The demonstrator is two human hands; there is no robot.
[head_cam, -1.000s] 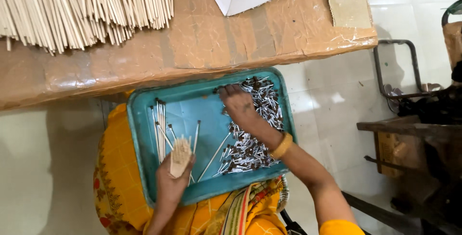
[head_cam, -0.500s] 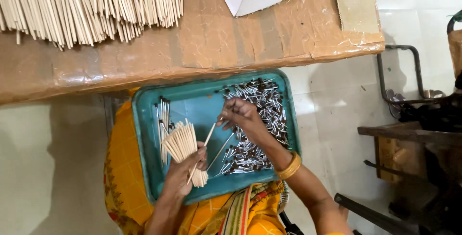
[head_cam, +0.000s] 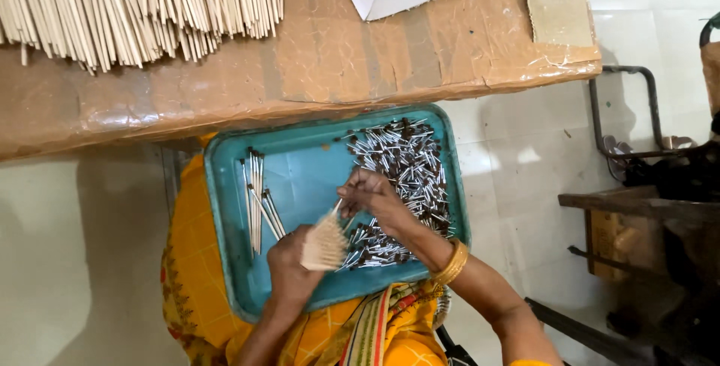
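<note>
Since half a second ago, the bundle of pale sticks point(head_cam: 324, 244) has been brought lower in the teal tray point(head_cam: 225, 261), and the right hand point(head_cam: 371, 197) has been drawn in from the pile to meet it. Now the bundle is gripped in the left hand point(head_cam: 289, 268), fingers wrapped round its lower end, the cut ends fanned toward the camera. A single thin stick is pinched between the right hand's fingertips point(head_cam: 351, 195) and is held against the top of the bundle. Just right of both hands, a heap of small silver-and-dark pieces point(head_cam: 405, 163) is spread across the tray. At the tray's left, a few finished sticks point(head_cam: 256, 193) are laid side by side. Above, loose pale sticks point(head_cam: 135, 2) are piled on the cardboard-covered worktop point(head_cam: 375, 58).
</note>
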